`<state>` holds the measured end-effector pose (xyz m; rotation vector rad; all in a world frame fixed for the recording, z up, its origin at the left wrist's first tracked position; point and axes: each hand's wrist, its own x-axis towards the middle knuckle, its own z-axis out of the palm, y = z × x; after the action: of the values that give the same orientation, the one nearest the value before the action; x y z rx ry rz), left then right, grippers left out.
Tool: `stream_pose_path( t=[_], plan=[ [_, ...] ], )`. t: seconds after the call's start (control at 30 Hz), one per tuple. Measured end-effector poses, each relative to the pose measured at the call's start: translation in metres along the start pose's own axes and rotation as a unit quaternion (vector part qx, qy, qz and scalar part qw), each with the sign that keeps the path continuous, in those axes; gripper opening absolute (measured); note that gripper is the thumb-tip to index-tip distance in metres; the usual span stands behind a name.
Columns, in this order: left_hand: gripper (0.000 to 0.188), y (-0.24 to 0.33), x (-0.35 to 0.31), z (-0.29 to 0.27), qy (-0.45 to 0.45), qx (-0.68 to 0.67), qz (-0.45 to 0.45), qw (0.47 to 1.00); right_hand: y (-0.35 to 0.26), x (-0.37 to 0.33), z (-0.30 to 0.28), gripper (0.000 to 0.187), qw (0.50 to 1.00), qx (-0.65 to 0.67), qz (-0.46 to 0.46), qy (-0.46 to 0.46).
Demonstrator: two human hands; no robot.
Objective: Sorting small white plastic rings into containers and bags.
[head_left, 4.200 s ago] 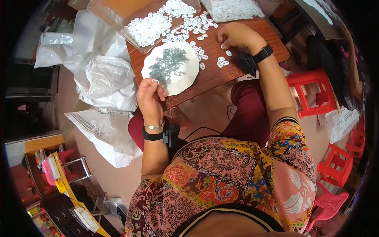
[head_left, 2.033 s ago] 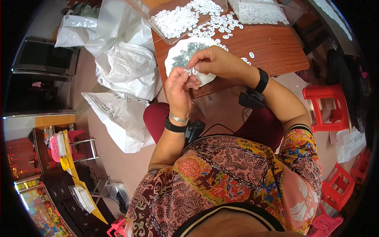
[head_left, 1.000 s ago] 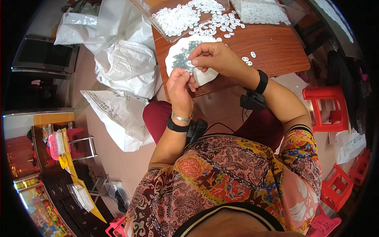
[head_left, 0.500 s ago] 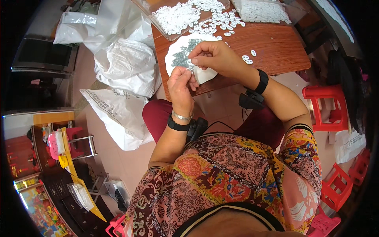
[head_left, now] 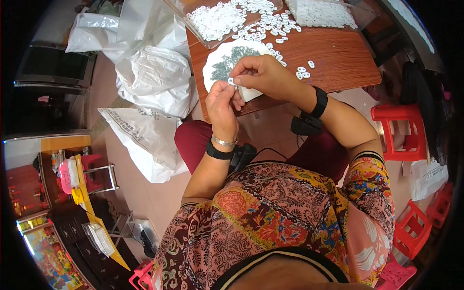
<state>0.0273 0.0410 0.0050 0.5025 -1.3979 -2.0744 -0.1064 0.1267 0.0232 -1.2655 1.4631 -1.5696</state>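
Near the front edge of the table my two hands meet over a white plate. A small white oval piece with two holes [head_left: 231, 81] sits between the fingertips. My right hand [head_left: 263, 75] pinches it with thumb and forefinger, reaching in from the right. From below, my left hand [head_left: 221, 100] is closed, thumb against forefinger, at the same piece; its fingers partly hide what they hold. Beneath the hands, the scalloped white plate [head_left: 209, 59] carries a heap of small grey metal parts [head_left: 222, 70], too small to name. My right hand covers part of the plate.
At the back of the brown table [head_left: 338, 53] lie a heap of white two-hole pieces [head_left: 217, 21] in a clear tray and a clear bag of them [head_left: 321, 13]. Several loose ones [head_left: 302, 73] lie at the right. White sacks [head_left: 152, 79] stand left; a red stool [head_left: 398, 130] stands right.
My right hand has come down slightly, bringing the white oval piece to my left fingertips. My left hand has barely moved.
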Motion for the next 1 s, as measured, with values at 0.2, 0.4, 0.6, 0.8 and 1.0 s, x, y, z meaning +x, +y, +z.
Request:
stream_pose_path(
  t=[0.2,0.4,0.6,0.8,1.0],
  plan=[
    [0.013,0.003,0.002,0.0,0.019,-0.049,-0.024,0.998,-0.006,-0.004,0.007,0.02,0.997,-0.057,-0.038,0.022],
    [0.016,0.005,0.001,0.0,-0.006,-0.046,-0.035,0.998,-0.008,-0.005,0.007,0.026,0.993,-0.107,-0.047,0.018],
    [0.017,0.002,0.002,-0.002,-0.008,0.002,-0.027,1.0,-0.01,-0.005,0.008,0.022,0.974,-0.204,-0.097,0.017],
    [0.02,-0.002,0.001,0.003,-0.01,0.003,-0.011,1.0,-0.004,-0.008,0.01,0.027,0.894,-0.379,-0.234,0.052],
    [0.022,-0.001,0.002,0.001,0.0,-0.011,-0.019,1.0,-0.008,-0.008,0.012,0.02,0.911,-0.356,-0.204,0.03]
  ],
)
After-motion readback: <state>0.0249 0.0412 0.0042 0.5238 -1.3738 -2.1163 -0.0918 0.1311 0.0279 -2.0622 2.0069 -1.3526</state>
